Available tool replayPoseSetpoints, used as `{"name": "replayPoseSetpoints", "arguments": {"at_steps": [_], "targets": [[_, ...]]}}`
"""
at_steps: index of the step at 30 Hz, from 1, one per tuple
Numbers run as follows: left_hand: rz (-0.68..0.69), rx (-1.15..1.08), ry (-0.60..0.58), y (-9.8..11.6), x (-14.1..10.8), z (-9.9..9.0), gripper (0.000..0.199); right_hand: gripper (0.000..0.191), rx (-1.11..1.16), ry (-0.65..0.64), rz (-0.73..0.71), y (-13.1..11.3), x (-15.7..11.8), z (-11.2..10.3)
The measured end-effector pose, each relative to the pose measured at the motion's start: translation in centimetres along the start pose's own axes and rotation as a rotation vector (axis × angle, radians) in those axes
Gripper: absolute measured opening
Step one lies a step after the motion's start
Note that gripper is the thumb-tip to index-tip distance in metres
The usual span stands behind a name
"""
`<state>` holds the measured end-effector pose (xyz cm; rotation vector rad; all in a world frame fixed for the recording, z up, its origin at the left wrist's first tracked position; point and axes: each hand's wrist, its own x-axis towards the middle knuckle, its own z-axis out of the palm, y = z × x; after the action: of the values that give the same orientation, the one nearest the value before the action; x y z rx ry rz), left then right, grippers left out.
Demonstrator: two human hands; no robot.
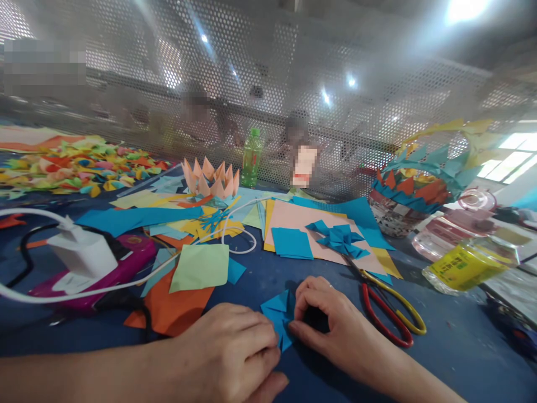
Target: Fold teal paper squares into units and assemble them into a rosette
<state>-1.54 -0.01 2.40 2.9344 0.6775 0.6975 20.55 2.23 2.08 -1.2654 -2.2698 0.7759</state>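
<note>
A small piece of blue folded paper (277,313) lies on the dark blue table between my hands, creased into flaps. My left hand (237,352) has its fingers curled over the paper's left side, partly hiding it. On the opposite edge, the bent fingers and thumb of my right hand (321,313) grip the paper. Beyond it sit a stack of blue paper squares (292,243) and several folded blue pieces (338,238) on pink sheets (289,215). Scissors (388,313) with red and yellow handles rest to the right of my right hand.
A purple power strip (134,254) with a white charger (84,254) and cables lies left. Orange paper (176,308) and a pale green sheet (201,267) sit nearby. Behind are a peach paper crown (212,179), green bottle (251,159) and paper basket (394,210). A yellow-labelled bottle (470,263) lies right.
</note>
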Motion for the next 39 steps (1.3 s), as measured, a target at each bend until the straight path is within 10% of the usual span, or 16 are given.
{"name": "replayPoseSetpoints", "arguments": {"at_steps": [39], "targets": [[-0.054,0.033,-0.023,0.3,0.0,0.1,0.018,0.038,0.045,-0.046,0.091,-0.4,-0.6,-0.3]]}}
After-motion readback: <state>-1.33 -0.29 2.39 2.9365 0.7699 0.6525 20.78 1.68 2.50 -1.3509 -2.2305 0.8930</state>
